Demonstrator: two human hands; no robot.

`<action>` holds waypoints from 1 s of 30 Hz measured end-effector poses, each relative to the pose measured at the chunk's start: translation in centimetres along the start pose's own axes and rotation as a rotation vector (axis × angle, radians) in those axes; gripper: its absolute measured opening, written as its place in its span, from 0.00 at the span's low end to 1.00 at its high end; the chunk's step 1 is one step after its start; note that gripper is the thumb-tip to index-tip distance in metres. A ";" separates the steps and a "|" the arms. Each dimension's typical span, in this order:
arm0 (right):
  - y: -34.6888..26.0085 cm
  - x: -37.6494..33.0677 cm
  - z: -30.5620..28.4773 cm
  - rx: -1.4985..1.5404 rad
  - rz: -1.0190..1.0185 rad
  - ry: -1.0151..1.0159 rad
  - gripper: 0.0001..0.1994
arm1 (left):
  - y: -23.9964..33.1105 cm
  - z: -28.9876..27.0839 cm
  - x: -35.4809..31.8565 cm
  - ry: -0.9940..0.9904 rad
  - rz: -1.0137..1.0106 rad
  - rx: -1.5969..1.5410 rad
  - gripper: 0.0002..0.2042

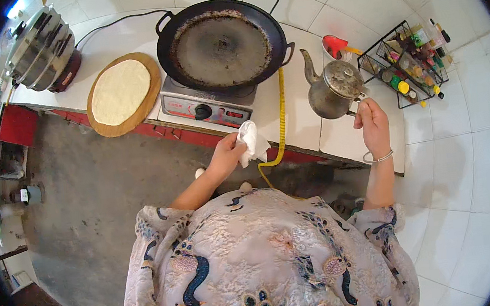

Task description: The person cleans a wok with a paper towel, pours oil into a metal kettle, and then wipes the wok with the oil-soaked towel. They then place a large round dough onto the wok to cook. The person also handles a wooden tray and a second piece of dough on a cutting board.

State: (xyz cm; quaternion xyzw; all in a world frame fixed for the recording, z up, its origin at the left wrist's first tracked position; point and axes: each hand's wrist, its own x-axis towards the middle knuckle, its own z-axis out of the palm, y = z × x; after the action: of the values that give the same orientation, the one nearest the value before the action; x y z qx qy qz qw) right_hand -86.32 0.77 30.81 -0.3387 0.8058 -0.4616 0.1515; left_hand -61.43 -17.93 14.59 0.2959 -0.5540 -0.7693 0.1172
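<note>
My left hand (227, 155) pinches a crumpled white tissue (249, 139) in front of the counter's edge, below the stove. My right hand (372, 123) is closed on the handle of a worn metal oil pot (329, 93), whose long spout points away to the left. Whether the pot touches the counter I cannot tell. A wide black wok (221, 43) sits on a single-burner stove (207, 104) with a dark knob; the wok's middle looks wet or oily. Left of the stove, a round wooden board (112, 127) carries a flat pale round of dough (121, 92).
A multi-tier steamer (43, 52) stands at the far left. Behind the oil pot is a bowl with a red ladle or scoop (336, 46). A black wire rack (406, 67) of seasoning bottles stands at the right wall. A yellow hose (282, 119) hangs over the counter's edge.
</note>
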 end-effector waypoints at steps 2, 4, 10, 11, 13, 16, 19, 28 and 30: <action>-1.3 1.5 1.2 -0.028 -0.003 -0.030 0.13 | 0.8 -1.9 -0.2 0.008 0.056 0.020 0.13; -2.6 3.2 2.0 -0.099 -0.015 -0.075 0.13 | 2.0 -3.6 -0.8 0.055 0.048 -0.081 0.13; -6.0 7.9 5.2 -0.103 -0.031 -0.125 0.13 | 7.5 -9.2 -1.0 0.184 0.066 -0.224 0.12; -6.2 8.6 5.9 -0.113 -0.039 -0.124 0.13 | 7.9 -10.1 -0.5 0.195 0.169 -0.214 0.12; -6.7 10.0 7.0 -0.118 -0.042 -0.124 0.13 | 9.0 -11.9 -0.2 0.228 0.147 -0.192 0.12; -8.4 12.5 8.2 -0.087 -0.005 -0.148 0.13 | 12.2 -13.3 -0.1 0.293 0.153 -0.251 0.12; -9.3 14.4 9.4 -0.090 -0.003 -0.148 0.14 | 12.8 -14.7 0.7 0.347 0.175 -0.279 0.13; -10.2 18.0 11.1 -0.118 -0.049 -0.107 0.15 | 15.0 -16.2 2.1 0.343 0.194 -0.341 0.14; -10.1 18.5 11.1 -0.074 -0.014 -0.107 0.15 | 15.3 -16.2 2.0 0.340 0.181 -0.332 0.13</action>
State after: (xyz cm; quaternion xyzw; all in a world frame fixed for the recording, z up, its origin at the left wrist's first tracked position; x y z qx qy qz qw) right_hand -89.39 -22.53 34.76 -0.3741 0.8105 -0.4139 0.1785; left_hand -55.76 -37.15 24.62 0.3471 -0.4166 -0.7752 0.3239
